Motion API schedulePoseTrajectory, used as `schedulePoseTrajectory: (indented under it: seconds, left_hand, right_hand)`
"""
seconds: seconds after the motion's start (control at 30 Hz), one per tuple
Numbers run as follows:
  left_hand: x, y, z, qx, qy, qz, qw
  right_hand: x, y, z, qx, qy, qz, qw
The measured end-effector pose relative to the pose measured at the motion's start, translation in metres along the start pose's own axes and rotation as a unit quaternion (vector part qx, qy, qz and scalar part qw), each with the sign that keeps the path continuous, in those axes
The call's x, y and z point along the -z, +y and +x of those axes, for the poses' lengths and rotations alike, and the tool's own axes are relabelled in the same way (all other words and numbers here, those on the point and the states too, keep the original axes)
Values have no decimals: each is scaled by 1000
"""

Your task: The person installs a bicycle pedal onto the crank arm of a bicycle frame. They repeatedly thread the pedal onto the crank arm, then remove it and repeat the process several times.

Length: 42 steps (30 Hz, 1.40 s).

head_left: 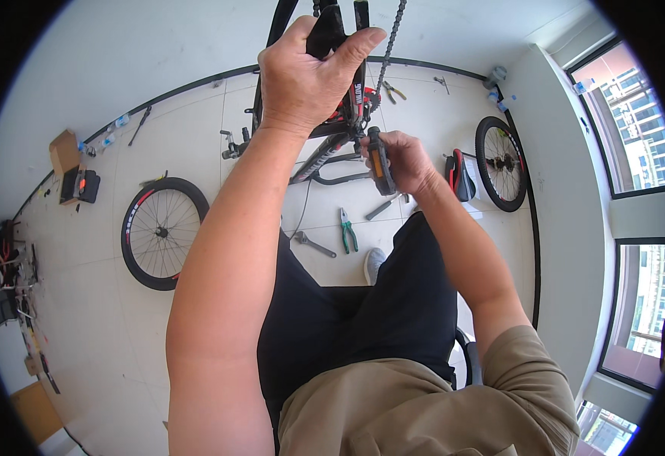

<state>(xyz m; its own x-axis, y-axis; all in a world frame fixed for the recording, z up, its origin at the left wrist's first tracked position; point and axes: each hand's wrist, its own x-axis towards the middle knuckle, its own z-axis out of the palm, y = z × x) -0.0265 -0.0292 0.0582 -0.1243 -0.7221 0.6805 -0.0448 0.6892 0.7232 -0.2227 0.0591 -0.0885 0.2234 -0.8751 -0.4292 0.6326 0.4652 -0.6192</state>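
My left hand is raised high and grips a black part of the bicycle frame, close to the hanging chain. My right hand sits lower and to the right, fingers wrapped round a black pedal with an orange reflector, held against the frame near the crank. The frame is black with red accents and stands in front of my knees. My legs in black shorts fill the lower middle.
On the tiled floor lie a wheel at left, another wheel leaning at right, a saddle, green-handled pliers, a wrench, and other tools. Boxes and clutter line the left wall; windows are at right.
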Motion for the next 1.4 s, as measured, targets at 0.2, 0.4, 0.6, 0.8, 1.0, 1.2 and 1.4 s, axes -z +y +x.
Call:
schedulePoseTrajectory:
  seconds: [0.2,0.4,0.6,0.8,1.0,1.2,1.4]
  left_hand:
    - [0,-4,0,-17,7,28,999]
    - [3,0,-1,-9,1,25,1000]
    - [2,2,-2,-15,-1,9,1000]
    - [4,0,-3,-21,-4,20,1000]
    - [3,-4,-1,-26,11,18,999]
    - [2,3,-3,-7,1,28,1000]
    - [3,6,-3,7,-7,7,1000]
  right_hand:
    - [-5,-30,-17,-26,96,-161,982]
    - [6,-59,-38,34,278,-365,888]
    - [73,-57,-33,99,233,-824,506]
    - [97,-44,-22,67,366,-532,761]
    - [49,-57,-44,-9,181,-227,957]
    - [27,-10,-10,5,20,-34,999]
    - [-4,31,15,-3,-128,213,969]
